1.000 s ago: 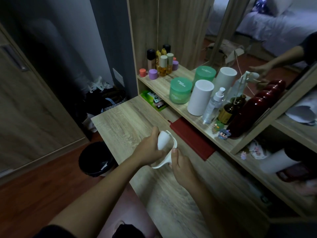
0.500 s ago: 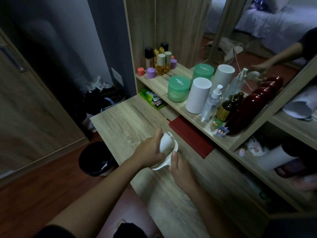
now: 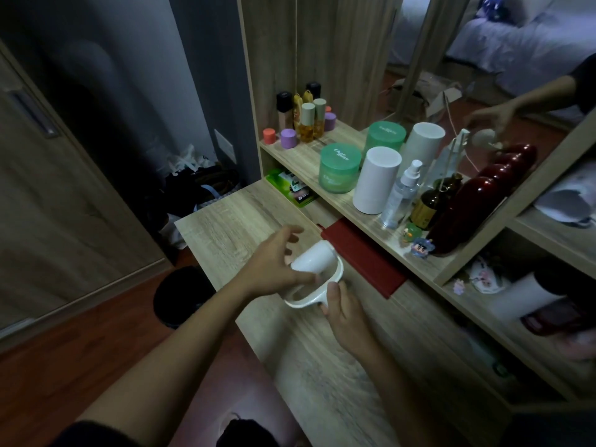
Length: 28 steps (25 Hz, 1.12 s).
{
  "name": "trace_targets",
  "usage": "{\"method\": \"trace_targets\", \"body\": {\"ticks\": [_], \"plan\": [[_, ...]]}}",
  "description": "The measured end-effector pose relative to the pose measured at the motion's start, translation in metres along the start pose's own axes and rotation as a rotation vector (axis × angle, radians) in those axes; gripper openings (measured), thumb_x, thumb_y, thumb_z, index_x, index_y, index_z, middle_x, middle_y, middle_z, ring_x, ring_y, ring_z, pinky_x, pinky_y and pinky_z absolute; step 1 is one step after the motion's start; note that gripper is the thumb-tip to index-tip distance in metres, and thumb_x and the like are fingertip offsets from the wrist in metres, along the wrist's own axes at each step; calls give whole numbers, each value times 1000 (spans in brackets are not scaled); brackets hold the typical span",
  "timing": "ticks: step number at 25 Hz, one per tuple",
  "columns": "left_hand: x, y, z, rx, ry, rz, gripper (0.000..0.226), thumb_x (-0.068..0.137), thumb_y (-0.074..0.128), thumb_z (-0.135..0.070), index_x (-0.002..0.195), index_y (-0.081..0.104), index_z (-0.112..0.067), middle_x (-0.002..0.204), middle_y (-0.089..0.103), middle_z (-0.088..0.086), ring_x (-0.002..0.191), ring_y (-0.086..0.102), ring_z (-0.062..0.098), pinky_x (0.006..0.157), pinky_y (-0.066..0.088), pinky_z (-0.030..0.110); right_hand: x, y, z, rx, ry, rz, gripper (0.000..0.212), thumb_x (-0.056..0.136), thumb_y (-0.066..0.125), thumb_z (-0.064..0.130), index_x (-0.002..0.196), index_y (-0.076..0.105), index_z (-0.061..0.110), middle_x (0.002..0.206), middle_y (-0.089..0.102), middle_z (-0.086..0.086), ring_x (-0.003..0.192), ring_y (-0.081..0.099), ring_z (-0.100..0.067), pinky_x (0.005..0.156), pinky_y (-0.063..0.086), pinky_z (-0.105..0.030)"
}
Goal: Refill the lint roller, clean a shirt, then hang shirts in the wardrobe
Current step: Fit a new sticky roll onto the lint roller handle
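Note:
Over the wooden desk (image 3: 232, 227) I hold a white lint roller (image 3: 317, 279). My right hand (image 3: 343, 312) grips its curved white handle from below. My left hand (image 3: 274, 264) holds the white roll (image 3: 314, 261) on the roller, thumb along its near side and fingers spread over its far side, the fingertips loosened. The roll sits tilted inside the handle frame.
A red flat case (image 3: 364, 256) lies just right of the roller under a shelf (image 3: 325, 175) of bottles, green jars (image 3: 338, 167) and a white cylinder (image 3: 375, 179). A black bin (image 3: 180, 295) stands on the floor left of the desk. A mirror is behind the shelf.
My left hand has loosened on the roll, its fingers spreading out. The roll now shows more fully and lies more tilted in the frame. The right hand stays on the handle.

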<state>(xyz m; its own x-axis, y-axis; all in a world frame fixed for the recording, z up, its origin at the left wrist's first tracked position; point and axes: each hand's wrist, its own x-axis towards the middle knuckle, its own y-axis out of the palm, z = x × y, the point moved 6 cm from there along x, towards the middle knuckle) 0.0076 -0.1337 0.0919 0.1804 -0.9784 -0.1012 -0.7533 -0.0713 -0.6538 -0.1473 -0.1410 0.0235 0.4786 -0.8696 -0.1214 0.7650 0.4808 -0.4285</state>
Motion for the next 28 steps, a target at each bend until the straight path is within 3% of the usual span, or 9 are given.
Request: {"method": "trace_targets", "body": {"ticks": [4,7,10,12,15,17,23,25,28], "plan": [[-12,-49,-4,144,56,-590,34,89,54,-9,123,55,-7,122,62,10,111,58,23,90,42,26,10,-13,8,197,10,-100,28,96,36,30,99,52,7,78,52,4,76,55,-14,69,47,-33],[-30,-26,-29,375,499,-457,42,98,40,-33,120,61,-4,123,63,14,117,57,26,100,40,29,18,-15,15,197,1,-127,24,99,36,22,103,54,7,80,56,-2,76,58,-14,70,51,-32],[-50,7,-32,676,875,-265,42,96,44,-32,120,62,-3,127,60,14,124,52,26,106,38,34,24,-15,23,178,-40,-126,18,99,37,18,95,52,9,77,57,-3,68,60,3,61,46,-13],[-44,-3,-15,733,765,-271,49,98,36,-37,122,60,0,127,60,17,123,53,30,100,44,43,26,-9,24,193,-24,-92,32,99,35,29,103,54,4,86,59,-6,77,60,-3,67,48,-21],[-31,-58,16,566,268,-360,70,99,16,-47,124,56,4,131,55,23,126,48,36,103,42,48,31,7,29,265,-16,-66,52,93,32,47,114,54,5,95,62,-7,88,62,-19,75,51,-36],[-36,-68,23,577,287,-317,71,98,15,-49,128,54,1,137,50,20,131,43,32,106,37,40,38,22,37,259,-22,-52,59,86,30,55,109,56,8,96,63,-14,88,64,-24,74,52,-42],[-59,-168,81,355,141,-535,64,93,26,-52,134,49,-10,140,50,10,130,46,22,106,31,25,76,113,97,249,-54,65,48,95,25,51,92,50,10,65,51,-2,48,48,-1,50,39,-21],[-64,-221,123,319,45,-609,61,92,29,-47,135,48,-8,140,49,12,131,44,23,107,31,27,94,155,126,232,-95,130,44,89,37,55,100,49,15,68,53,7,56,49,-3,59,41,-28],[-69,-289,178,367,-25,-642,58,92,30,-40,137,46,-7,143,46,13,135,39,23,109,27,27,119,215,174,203,-171,183,46,85,58,41,123,41,21,94,57,19,83,55,2,71,45,-18]]}}
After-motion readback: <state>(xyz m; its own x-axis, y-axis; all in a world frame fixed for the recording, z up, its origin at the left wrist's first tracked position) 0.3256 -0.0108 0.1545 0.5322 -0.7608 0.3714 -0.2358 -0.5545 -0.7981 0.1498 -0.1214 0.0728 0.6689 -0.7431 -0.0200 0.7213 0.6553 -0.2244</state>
